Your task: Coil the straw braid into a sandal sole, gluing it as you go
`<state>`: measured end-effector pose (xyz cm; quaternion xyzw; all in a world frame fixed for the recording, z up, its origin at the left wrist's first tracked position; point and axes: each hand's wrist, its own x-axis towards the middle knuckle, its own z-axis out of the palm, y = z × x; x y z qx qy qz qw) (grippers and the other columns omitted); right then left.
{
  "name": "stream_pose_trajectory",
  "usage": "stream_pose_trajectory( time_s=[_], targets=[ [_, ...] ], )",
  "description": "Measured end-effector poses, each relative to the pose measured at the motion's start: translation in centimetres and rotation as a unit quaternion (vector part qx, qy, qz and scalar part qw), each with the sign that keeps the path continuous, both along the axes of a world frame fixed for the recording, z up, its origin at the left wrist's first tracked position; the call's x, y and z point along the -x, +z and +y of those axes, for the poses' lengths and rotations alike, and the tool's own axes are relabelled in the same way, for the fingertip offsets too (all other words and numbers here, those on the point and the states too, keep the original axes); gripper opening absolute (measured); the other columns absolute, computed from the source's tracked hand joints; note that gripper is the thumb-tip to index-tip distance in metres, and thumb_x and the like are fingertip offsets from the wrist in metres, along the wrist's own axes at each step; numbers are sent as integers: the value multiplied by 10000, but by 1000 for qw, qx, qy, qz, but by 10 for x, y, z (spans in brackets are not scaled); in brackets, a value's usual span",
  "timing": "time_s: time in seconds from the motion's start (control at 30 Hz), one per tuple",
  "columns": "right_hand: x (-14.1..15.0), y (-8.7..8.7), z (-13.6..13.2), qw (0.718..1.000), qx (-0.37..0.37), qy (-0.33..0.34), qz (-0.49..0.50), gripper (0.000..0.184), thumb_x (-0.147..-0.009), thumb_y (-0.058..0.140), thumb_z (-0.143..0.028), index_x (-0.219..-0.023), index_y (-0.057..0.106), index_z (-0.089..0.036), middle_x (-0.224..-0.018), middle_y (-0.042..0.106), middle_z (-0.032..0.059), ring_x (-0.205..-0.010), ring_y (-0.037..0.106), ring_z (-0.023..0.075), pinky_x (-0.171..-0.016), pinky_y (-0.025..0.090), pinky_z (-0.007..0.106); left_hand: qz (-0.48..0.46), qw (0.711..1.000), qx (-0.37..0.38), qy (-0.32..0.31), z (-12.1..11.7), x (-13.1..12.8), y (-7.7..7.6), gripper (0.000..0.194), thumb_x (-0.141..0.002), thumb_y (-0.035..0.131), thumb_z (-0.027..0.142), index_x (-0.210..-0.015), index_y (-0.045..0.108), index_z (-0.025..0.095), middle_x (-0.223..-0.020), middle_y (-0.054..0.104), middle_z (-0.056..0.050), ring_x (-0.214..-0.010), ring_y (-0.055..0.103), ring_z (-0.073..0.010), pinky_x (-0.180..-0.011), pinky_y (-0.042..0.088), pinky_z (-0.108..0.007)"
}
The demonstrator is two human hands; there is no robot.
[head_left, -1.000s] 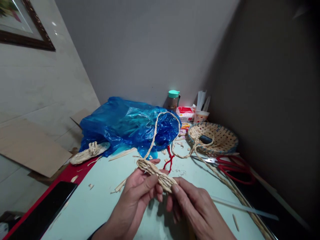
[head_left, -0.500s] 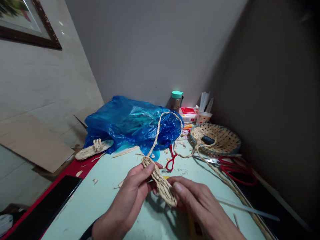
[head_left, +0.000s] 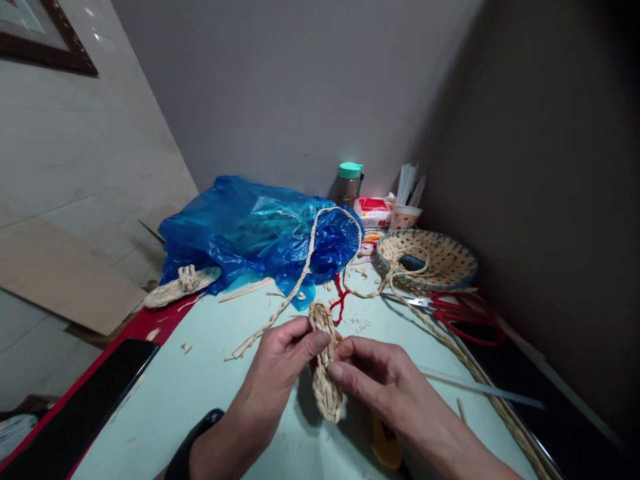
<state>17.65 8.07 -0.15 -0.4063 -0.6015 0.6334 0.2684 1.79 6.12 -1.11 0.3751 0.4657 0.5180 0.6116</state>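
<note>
A small oval woven straw piece (head_left: 324, 360) stands on its edge above the pale green table (head_left: 200, 393). My left hand (head_left: 280, 363) pinches it from the left and my right hand (head_left: 373, 377) pinches it from the right, both closed on it. A braided straw cord (head_left: 310, 250) runs from near my left hand up over the blue plastic bag (head_left: 250, 233) and on to the right. A second finished straw piece (head_left: 177, 288) lies at the left by the bag.
Red-handled scissors (head_left: 463, 317) lie at the right beside a woven basket (head_left: 440, 263). A teal-lidded jar (head_left: 349, 181), a red-and-white pack (head_left: 374, 210) and a cup of sticks (head_left: 405, 213) stand at the back. A phone (head_left: 85, 413) lies left. A yellow object (head_left: 385, 443) lies under my right hand.
The woven piece has turned from lying slanted across my fingers to standing on edge, nearly vertical. Both hands shifted their grip to its sides. The camera tilted slightly.
</note>
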Motion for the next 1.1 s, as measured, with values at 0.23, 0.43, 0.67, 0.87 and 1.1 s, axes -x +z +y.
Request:
stream_pose_trajectory(
  time_s=[0.23, 0.43, 0.67, 0.87, 1.1],
  targets=[
    [-2, 1, 3, 998, 11, -65, 22, 384, -740, 722, -531, -726, 590, -170, -616, 505, -27, -568, 439, 119, -531, 356, 236, -24, 1000, 4, -8, -8, -6, 7, 300, -936, 584, 464, -1058, 713, 222, -888, 696, -34, -806, 611, -164, -767, 471, -268],
    [-5, 8, 8, 993, -2, -108, 43, 408, -693, 792, -526, -700, 577, -179, -581, 453, -62, -520, 391, 92, -493, 344, 211, 75, 997, -15, 19, -15, -10, 10, 279, -777, 777, 411, -934, 690, 198, -874, 687, -40, -832, 636, -186, -737, 479, -260],
    [-5, 9, 0, 988, 8, -129, 89, 308, -760, 776, -428, -731, 602, -175, -600, 467, -65, -540, 390, 85, -479, 322, 178, 89, 993, -24, 80, -14, -10, 10, 237, -759, 794, 383, -914, 721, 219, -768, 692, -3, -734, 644, -148, -663, 482, -212],
    [-8, 4, 3, 992, 15, -91, 82, 305, -821, 740, -453, -788, 618, -176, -619, 577, -35, -567, 526, 110, -544, 389, 214, 123, 983, -45, 131, -17, -16, 12, 139, -739, 801, 308, -858, 798, 237, -796, 769, -23, -772, 704, -188, -705, 535, -232],
    [-8, 2, 3, 991, 21, -101, 85, 390, -783, 747, -541, -787, 616, -174, -595, 606, -17, -533, 523, 119, -534, 392, 235, 157, 978, -53, 128, -20, -20, 2, 329, -671, 837, 254, -998, 801, 264, -954, 799, -26, -824, 739, -205, -754, 586, -252]
  ],
)
